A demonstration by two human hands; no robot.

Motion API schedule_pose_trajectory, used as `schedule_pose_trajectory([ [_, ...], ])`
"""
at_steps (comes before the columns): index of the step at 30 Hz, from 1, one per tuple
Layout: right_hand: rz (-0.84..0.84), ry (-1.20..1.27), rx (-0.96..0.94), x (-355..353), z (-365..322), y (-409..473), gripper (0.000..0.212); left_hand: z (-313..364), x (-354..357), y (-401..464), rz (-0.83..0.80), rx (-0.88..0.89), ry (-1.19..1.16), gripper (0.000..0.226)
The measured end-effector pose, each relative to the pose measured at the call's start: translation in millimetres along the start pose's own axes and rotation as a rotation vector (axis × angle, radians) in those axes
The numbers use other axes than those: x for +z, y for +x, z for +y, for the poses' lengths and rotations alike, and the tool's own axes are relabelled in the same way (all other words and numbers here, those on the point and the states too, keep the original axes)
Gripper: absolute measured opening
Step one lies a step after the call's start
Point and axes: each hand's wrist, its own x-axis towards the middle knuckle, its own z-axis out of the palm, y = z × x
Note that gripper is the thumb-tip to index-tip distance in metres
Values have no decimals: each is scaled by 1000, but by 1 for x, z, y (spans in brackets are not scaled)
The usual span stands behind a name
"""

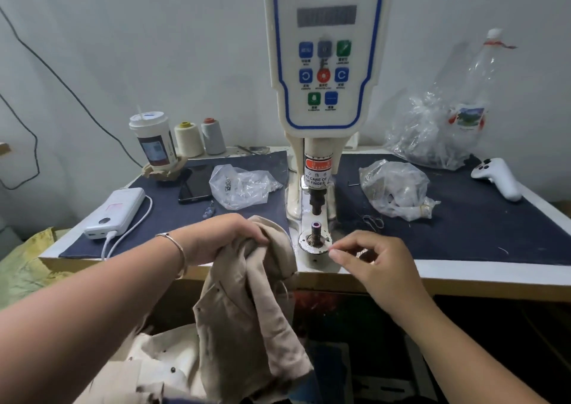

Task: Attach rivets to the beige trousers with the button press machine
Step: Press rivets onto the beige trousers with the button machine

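- My left hand (230, 237) is gripping a bunched fold of the beige trousers (253, 304), fingers curled over the cloth at the table's front edge, just left of the button press machine (324, 64).
- The trousers are hanging from that grip down past the table edge (463, 283); the cloth is a pale sandy beige, crumpled, with seams and a flap showing, and more of it is lying heaped lower down toward me.
- A few small dark round studs are showing on the lower, paler stretch of the fabric.
- My right hand (370, 258) is hovering just right of the machine's lower die post (315, 232), fingers curled inward with thumb and forefinger drawn close together; something small and shiny is glinting inside the curled fingers, but I cannot tell what it is.
- The lower die post is standing upright on its round metal base, with a purplish tip, and the upper punch (317, 199) is sitting apart above it.
- The trousers are not lying over the post; the nearest fold is resting just beside the base.
- Two clear plastic bags (244, 184) are lying on the dark mat, one on either side of the machine.
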Motion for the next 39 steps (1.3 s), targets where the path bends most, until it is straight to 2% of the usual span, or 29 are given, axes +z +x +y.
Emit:
schedule_pose_trajectory([
  [2, -142, 96, 13, 7, -16, -13, 12, 3, 14, -19, -168, -13, -30, 47],
  [4, -264, 168, -1, 13, -31, -24, 15, 10, 28, -37, -336, 0, -45, 47],
  [6, -312, 210, 6, 15, -38, -32, 17, 19, 39, -51, -414, 10, -26, 48],
  [8, -347, 252, 70, 11, -40, -36, 16, 27, 44, -61, -406, 7, -27, 53],
  [12, -525, 375, 179, -5, -40, -45, 14, 33, 47, -71, -327, 28, -29, 52],
  [15, -604, 391, 148, -14, -42, -50, 17, 33, 51, -75, -343, 43, -33, 47],
  [21, -650, 341, 97, -23, -48, -50, 11, 25, 57, -73, -428, 27, -54, 31],
  [23, -653, 382, 104, -31, -50, -47, 13, 24, 55, -74, -320, 30, 6, 20],
  [26, -609, 411, 147, -39, -50, -40, 10, 14, 56, -71, 84, 119, 430, 25],
  [28, -591, 388, 154, -38, -51, -36, 10, 7, 66, -71, 309, 316, 545, 23],
  [29, -588, 379, 150, -37, -52, -34, 11, 5, 73, -72, 324, 438, 514, 22],
  [30, -586, 371, 142, -36, -54, -32, 11, 3, 78, -74, 285, 527, 457, 20],
  [32, -567, 362, 116, -36, -59, -27, 13, 0, 89, -77, 150, 591, 394, 17],
  [35, -523, 363, 91, -41, -64, -19, 15, -1, 98, -79, -42, 563, 300, 27],
  [39, -468, 283, 65, -55, -59, -14, 8, 9, 91, -77, -139, 528, 89, 11],
])
